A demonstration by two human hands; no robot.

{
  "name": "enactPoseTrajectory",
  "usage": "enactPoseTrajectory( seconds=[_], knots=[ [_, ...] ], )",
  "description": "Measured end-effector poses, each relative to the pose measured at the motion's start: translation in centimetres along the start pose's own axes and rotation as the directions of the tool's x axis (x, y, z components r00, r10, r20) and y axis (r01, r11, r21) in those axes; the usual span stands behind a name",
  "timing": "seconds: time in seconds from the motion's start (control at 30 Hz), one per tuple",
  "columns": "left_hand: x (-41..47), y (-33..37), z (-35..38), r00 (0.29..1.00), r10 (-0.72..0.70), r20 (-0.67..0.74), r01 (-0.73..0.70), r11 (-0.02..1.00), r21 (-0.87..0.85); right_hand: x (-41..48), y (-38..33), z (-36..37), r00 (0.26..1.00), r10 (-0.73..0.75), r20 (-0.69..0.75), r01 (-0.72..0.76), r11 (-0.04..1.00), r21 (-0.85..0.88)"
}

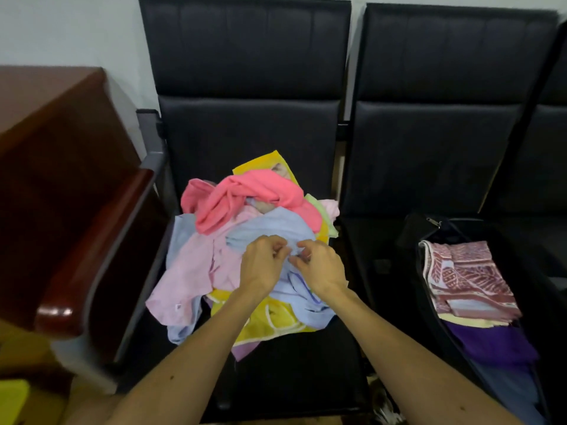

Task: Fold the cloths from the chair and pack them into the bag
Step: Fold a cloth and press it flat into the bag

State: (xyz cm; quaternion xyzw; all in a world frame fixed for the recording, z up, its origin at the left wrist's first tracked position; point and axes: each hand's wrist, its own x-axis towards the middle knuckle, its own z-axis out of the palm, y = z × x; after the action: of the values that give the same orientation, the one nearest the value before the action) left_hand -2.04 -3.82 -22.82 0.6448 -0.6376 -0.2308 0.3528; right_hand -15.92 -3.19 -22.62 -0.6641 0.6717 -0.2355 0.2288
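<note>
Pinch on blue cloth atop pile
Left hand and right hand both pinch it, fingers curled; bag at 3 o'clock; lifting could drag tangled neighbours off chair.

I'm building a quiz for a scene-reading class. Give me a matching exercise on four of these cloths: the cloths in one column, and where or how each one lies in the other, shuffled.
Column one
1. light blue cloth
2. bright pink cloth
3. red patterned cloth
4. purple cloth

Column two
A. folded, topmost in the open bag
B. pinched by the left hand and the right hand
C. in the bag, beneath other folded cloths
D. bunched on top of the heap on the chair, no hand on it

Pairs: 1-B, 2-D, 3-A, 4-C
</note>
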Motion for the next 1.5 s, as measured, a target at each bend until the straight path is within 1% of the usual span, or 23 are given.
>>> enactPoseTrajectory(
  seconds=[0.1, 0.2, 0.3, 0.4, 0.47, 0.53, 0.63, 0.7, 0.77, 0.87, 0.93, 1.0, 1.13, 1.23, 1.37, 1.43, 1.5],
  knots=[
    [1.4, -0.2, 0.7, 0.994, 0.063, 0.089, -0.076, 0.986, 0.148, 1.5, 0.0, 0.4, 1.0, 0.029, 0.001, -0.029, 0.998, -0.049],
    [2.1, -0.6, 0.7, 0.986, 0.074, 0.146, -0.112, 0.956, 0.272, 1.9, -0.1, 0.4, 0.999, 0.03, 0.021, -0.028, 0.994, -0.102],
    [2.3, -0.2, 0.1, 0.99, 0.101, 0.1, -0.123, 0.961, 0.249, 1.5, -1.0, -0.5, 1.0, -0.005, -0.02, 0.003, 0.992, -0.13],
    [2.1, 1.4, -1.2, 0.972, 0.233, -0.012, -0.228, 0.959, 0.169, 1.2, -2.4, -2.6, 0.988, -0.084, -0.127, 0.068, 0.989, -0.13],
    [2.2, 3.4, -3.0, 0.932, 0.344, -0.114, -0.328, 0.935, 0.133, 1.0, -4.2, -5.0, 0.96, -0.169, -0.225, 0.156, 0.985, -0.072],
    [2.5, 6.6, -5.7, 0.893, 0.398, -0.21, -0.393, 0.917, 0.067, 0.5, -6.8, -8.4, 0.921, -0.271, -0.279, 0.278, 0.96, -0.014],
    [2.7, 12.5, -11.3, 0.818, 0.485, -0.308, -0.489, 0.87, 0.072, -0.9, -11.7, -14.8, 0.847, -0.405, -0.344, 0.437, 0.9, 0.015],
    [2.1, 16.9, -15.6, 0.76, 0.551, -0.344, -0.571, 0.819, 0.05, -2.5, -15.3, -19.4, 0.814, -0.431, -0.388, 0.488, 0.871, 0.056],
    [0.9, 21.1, -19.5, 0.719, 0.582, -0.38, -0.626, 0.78, 0.009, -4.5, -18.6, -23.5, 0.785, -0.455, -0.421, 0.527, 0.848, 0.065],
    [-1.2, 26.5, -24.1, 0.655, 0.609, -0.448, -0.668, 0.744, 0.035, -7.8, -22.6, -28.5, 0.702, -0.522, -0.484, 0.6, 0.8, 0.009],
    [-3.0, 29.2, -26.2, 0.61, 0.629, -0.482, -0.699, 0.714, 0.047, -10.1, -24.4, -30.9, 0.657, -0.546, -0.52, 0.64, 0.768, 0.001],
    [-5.0, 31.2, -27.9, 0.588, 0.634, -0.502, -0.718, 0.695, 0.036, -12.3, -25.7, -32.6, 0.641, -0.551, -0.535, 0.661, 0.75, 0.02],
    [-8.6, 33.2, -29.5, 0.611, 0.59, -0.529, -0.711, 0.702, -0.038, -16.2, -26.9, -34.1, 0.663, -0.546, -0.512, 0.676, 0.73, 0.098],
    [-11.1, 33.2, -30.2, 0.64, 0.574, -0.511, -0.7, 0.71, -0.079, -18.9, -26.8, -34.8, 0.673, -0.535, -0.51, 0.681, 0.718, 0.145],
    [-13.3, 33.1, -30.6, 0.66, 0.566, -0.493, -0.687, 0.72, -0.093, -21.4, -26.1, -35.7, 0.721, -0.516, -0.461, 0.647, 0.74, 0.183],
    [-13.7, 33.1, -31.2, 0.654, 0.561, -0.508, -0.684, 0.725, -0.079, -22.4, -25.4, -36.2, 0.766, -0.521, -0.377, 0.608, 0.777, 0.161],
    [-13.6, 32.7, -31.9, 0.652, 0.551, -0.521, -0.67, 0.74, -0.055, -23.4, -24.4, -36.9, 0.834, -0.511, -0.209, 0.542, 0.829, 0.135]
  ],
)
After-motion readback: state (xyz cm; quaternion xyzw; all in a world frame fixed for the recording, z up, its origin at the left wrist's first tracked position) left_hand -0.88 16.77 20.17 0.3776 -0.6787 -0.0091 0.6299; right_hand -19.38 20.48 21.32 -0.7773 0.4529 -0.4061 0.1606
